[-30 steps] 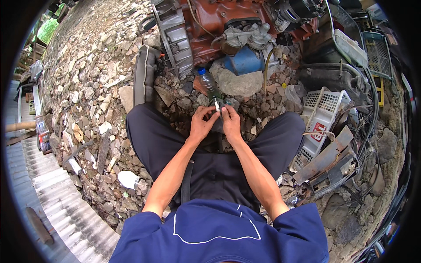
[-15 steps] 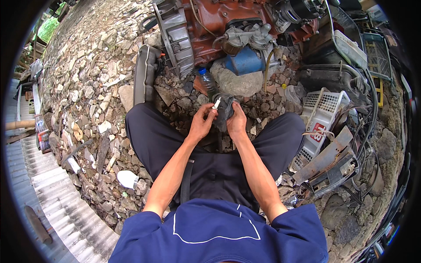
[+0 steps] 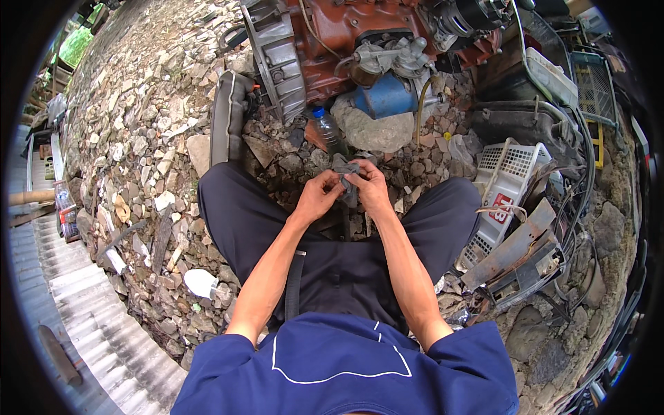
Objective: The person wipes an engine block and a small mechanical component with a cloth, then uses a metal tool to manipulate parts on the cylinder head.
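Our right hand [image 3: 372,191] is pinching a grey rag [image 3: 344,166], bunching against our left hand [image 3: 318,196], whose grip we cannot tell.

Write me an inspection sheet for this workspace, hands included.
Surface: loose, uneven stones.
Job's things: crumpled grey cloth between the hands; anything inside it is hidden.
Clutter: blue-capped bottle just beyond the cloth; white panel and rusty metal strip on the right; white oval object on the left.
Hands: right hand pinches the cloth; left hand has its fingertips at it, exact grip unclear.
Cables: dark cables or hoses curve past the panel on the right.
Surroundings: reddish engine ahead; corrugated sheets at far left; co-workers, nothing seen.
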`<state>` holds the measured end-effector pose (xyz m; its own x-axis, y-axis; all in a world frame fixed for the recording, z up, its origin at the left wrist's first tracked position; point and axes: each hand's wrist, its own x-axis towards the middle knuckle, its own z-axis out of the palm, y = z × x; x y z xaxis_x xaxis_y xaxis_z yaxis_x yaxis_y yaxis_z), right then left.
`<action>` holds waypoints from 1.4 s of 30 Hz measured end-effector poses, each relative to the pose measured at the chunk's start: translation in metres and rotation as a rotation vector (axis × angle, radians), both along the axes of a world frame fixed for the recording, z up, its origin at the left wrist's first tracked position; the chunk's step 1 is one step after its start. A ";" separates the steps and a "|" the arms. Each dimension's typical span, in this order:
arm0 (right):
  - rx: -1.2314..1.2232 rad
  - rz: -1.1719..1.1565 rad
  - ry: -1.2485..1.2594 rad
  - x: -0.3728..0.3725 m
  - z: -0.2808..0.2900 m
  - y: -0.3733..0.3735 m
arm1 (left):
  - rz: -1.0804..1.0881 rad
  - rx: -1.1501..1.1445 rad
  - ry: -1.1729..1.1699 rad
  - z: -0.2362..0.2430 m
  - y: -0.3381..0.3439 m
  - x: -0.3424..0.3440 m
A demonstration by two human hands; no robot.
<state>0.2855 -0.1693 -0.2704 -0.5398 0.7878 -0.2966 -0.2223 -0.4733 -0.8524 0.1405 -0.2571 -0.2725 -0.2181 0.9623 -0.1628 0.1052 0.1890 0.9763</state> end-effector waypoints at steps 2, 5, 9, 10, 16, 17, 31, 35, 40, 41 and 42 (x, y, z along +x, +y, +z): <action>0.067 -0.042 -0.133 -0.003 -0.002 -0.002 | -0.005 -0.007 0.132 0.004 -0.001 0.003; 0.267 -0.123 -0.343 -0.010 0.002 -0.008 | -0.004 0.053 0.283 0.006 -0.001 0.007; 0.449 -0.212 -0.686 -0.017 0.023 -0.017 | 0.015 0.180 0.407 0.003 -0.004 0.009; 0.468 -0.225 -0.695 -0.018 0.025 -0.017 | 0.016 0.208 0.431 0.004 -0.004 0.009; 0.417 -0.424 -0.594 0.000 -0.011 0.001 | 0.080 0.161 0.351 0.011 0.001 0.011; 0.368 -0.484 -0.480 -0.001 -0.007 0.005 | 0.095 0.149 0.313 0.009 0.001 0.009; 0.087 -0.070 -0.103 -0.014 0.011 -0.005 | 0.157 0.072 0.102 -0.001 0.002 -0.001; 0.215 -0.155 -0.239 -0.009 -0.007 0.001 | 0.045 0.096 0.295 0.005 0.002 0.001; 0.269 -0.225 -0.456 -0.012 -0.012 0.001 | 0.054 0.289 0.390 -0.001 0.003 0.005; 0.242 -0.254 -0.473 -0.010 -0.014 0.002 | 0.058 0.316 0.401 0.001 0.004 0.006; 0.216 -0.282 -0.489 -0.006 -0.015 0.004 | 0.075 0.306 0.394 0.002 0.006 0.006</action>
<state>0.2793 -0.1651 -0.2857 -0.1431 0.9507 -0.2752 0.1274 -0.2580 -0.9577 0.1467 -0.2514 -0.2706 -0.2762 0.9324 0.2330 0.4742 -0.0787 0.8769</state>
